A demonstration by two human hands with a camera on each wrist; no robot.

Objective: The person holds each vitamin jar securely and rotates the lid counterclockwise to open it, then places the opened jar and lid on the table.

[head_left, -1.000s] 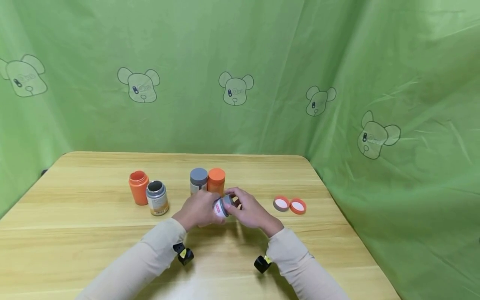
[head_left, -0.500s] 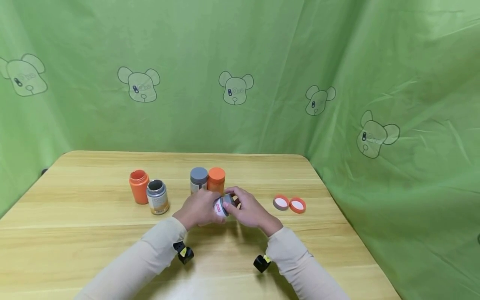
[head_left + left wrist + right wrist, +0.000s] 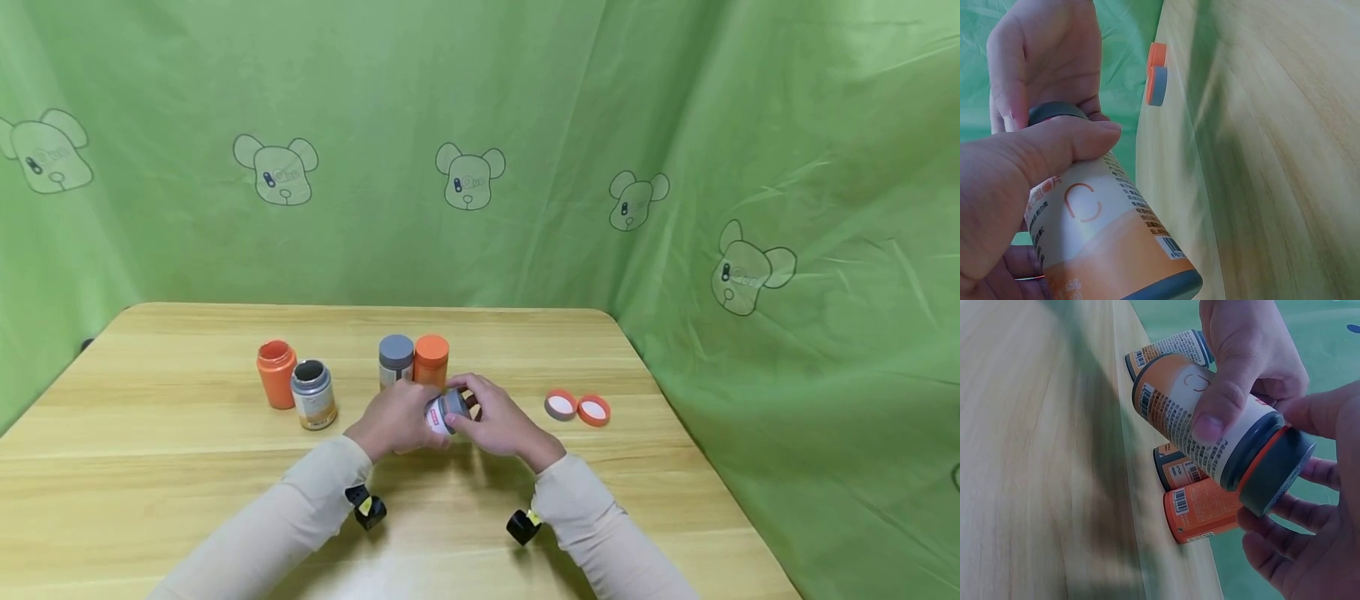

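Note:
My left hand [image 3: 397,417] is wrapped round a grey, white and orange supplement bottle [image 3: 1104,225], which it holds tilted above the table. In the left wrist view the thumb lies across the bottle's label. My right hand [image 3: 498,421] grips the bottle's dark grey cap [image 3: 1277,472] between thumb and fingers. An orange ring shows along the cap's lower edge, beside the bottle's grey neck. The left palm and fingers hide much of the bottle in the head view.
Left of the hands stand an uncapped orange bottle [image 3: 277,379] and an uncapped grey bottle [image 3: 315,402]. Just behind the hands, a capped grey bottle [image 3: 396,354] stands beside a capped orange bottle [image 3: 432,358]. Two loose caps, one grey [image 3: 560,406] and one orange [image 3: 594,411], lie at the right.
Both hands stay at about the same place on the bottle and its cap. The right thumb has shifted slightly on the cap. Everything on the table stands as before.

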